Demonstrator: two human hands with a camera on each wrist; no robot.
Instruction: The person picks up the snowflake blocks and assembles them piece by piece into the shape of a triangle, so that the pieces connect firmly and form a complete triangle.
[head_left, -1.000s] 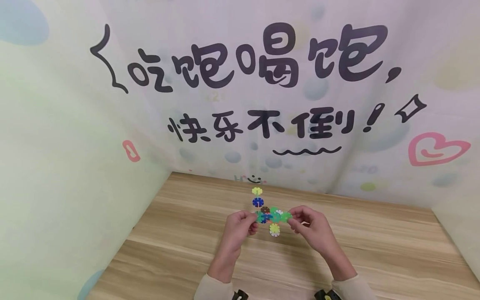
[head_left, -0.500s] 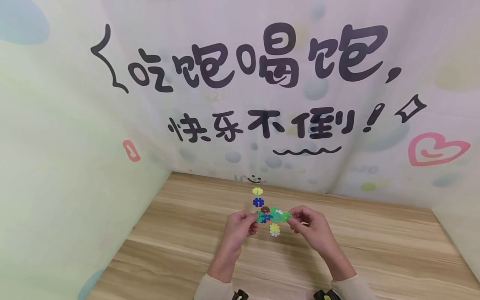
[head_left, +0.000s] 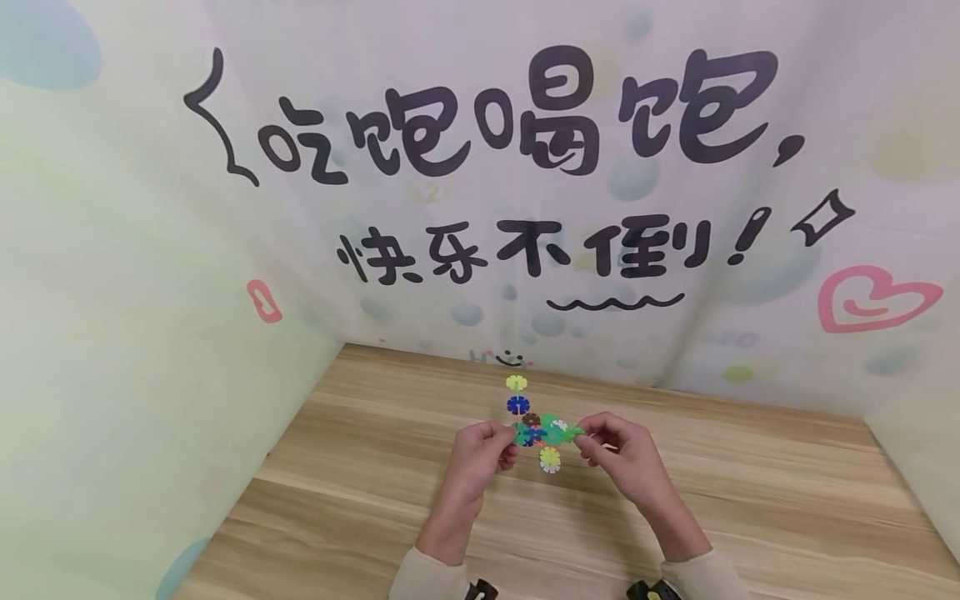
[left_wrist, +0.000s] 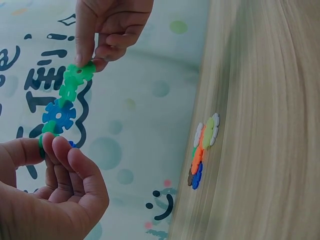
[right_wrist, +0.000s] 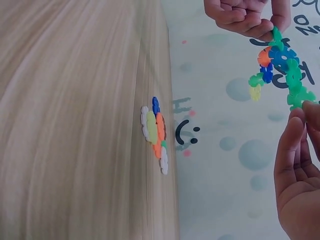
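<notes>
Judged partway: left hand [head_left: 480,448] and right hand [head_left: 622,450] pinched opposite ends of a multicoloured notched plastic-disc chain [left_wrist: 64,110]; mixed-colour flat plastic discs [left_wrist: 198,155] below it seemed unjoined.

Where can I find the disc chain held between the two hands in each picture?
Head view: the disc chain is below the picture's middle, slightly right of centre.
Left wrist view: the disc chain is at the upper left.
Right wrist view: the disc chain is at the upper right.
Shared landmark: the printed smiley, above the chain in the head view, bottom middle in the left wrist view, near the middle in the right.
</notes>
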